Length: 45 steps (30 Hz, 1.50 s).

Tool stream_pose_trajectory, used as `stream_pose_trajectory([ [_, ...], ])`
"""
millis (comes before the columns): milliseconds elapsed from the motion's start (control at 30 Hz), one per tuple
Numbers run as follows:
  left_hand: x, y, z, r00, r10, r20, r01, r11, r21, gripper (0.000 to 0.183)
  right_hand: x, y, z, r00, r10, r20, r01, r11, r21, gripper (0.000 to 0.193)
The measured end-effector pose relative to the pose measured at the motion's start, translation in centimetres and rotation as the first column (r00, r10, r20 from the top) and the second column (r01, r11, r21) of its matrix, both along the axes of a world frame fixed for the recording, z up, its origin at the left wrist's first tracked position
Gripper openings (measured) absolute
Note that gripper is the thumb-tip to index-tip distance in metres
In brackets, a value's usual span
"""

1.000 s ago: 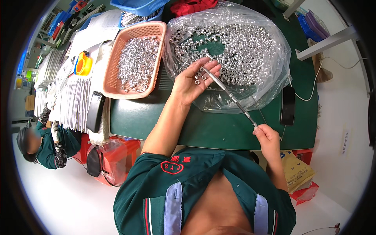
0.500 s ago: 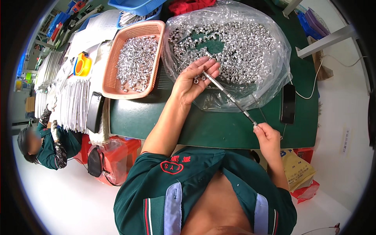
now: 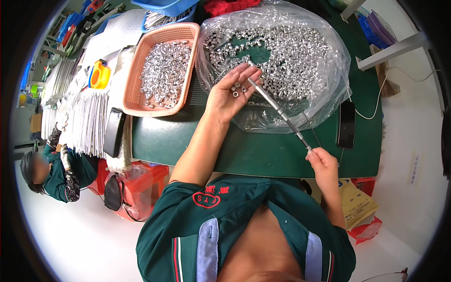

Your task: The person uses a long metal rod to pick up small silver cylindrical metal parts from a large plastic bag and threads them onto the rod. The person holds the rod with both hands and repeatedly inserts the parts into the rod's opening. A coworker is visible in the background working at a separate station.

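Observation:
My left hand point(image 3: 231, 94) is palm up and cupped, with several small silver metal sleeves point(image 3: 236, 90) lying in it by the fingers. A thin metal rod point(image 3: 292, 126) slants from its fingertips down to my right hand point(image 3: 323, 165). The right hand is closed round the rod's near end, thumb and fingers pinched together. Bright silver sleeves sit on the rod, mostly along its far half. Beyond my left hand, a clear plastic bag point(image 3: 324, 110) lies spread on the green table, bearing a great heap of loose silver sleeves point(image 3: 300, 61).
A pink plastic basket point(image 3: 128, 89) with more sleeves stands left of the bag. Past it are a black case point(image 3: 114, 133), bundled white strips point(image 3: 89, 124) and an orange tape dispenser point(image 3: 98, 75). A phone point(image 3: 346, 125) lies at right. Another person point(image 3: 61, 174) works far left.
The rod's far end has shifted slightly up, and the bright sleeve stretch along its far half looks longer. The sleeves in my left palm lie more in the open. My right hand has barely moved.

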<state>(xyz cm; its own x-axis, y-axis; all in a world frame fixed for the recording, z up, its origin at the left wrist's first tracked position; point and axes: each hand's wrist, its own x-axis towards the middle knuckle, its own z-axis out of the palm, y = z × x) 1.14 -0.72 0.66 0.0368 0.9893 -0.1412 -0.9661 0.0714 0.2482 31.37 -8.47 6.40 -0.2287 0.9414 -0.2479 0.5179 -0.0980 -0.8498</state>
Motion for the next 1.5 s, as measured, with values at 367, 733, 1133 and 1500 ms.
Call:
stream_pose_trajectory([
  [367, 0.1, 0.2, 0.8, 0.992, 0.122, -0.027, -0.123, 0.991, -0.048, 0.053, -0.4, -1.2, -0.6, 0.996, 0.028, 0.08, -0.034, 0.996, 0.086, 0.016],
  [733, 1.4, 0.1, -0.1, 0.99, 0.133, 0.051, -0.129, 0.988, -0.082, 0.033, -1.3, -1.6, -2.0, 1.0, -0.013, 0.028, 0.009, 0.993, 0.116, 0.017],
  [1133, 1.4, 0.2, -0.8, 0.994, 0.097, -0.054, -0.093, 0.993, 0.068, 0.021, -2.1, -0.5, -2.6, 0.946, -0.095, -0.31, -0.037, 0.917, -0.396, 0.023],
  [1500, 1.8, 0.2, -0.6, 0.973, 0.177, -0.148, -0.175, 0.984, 0.028, 0.027, -3.1, -0.8, -4.0, 0.962, -0.043, -0.27, -0.015, 0.977, -0.21, 0.023],
])
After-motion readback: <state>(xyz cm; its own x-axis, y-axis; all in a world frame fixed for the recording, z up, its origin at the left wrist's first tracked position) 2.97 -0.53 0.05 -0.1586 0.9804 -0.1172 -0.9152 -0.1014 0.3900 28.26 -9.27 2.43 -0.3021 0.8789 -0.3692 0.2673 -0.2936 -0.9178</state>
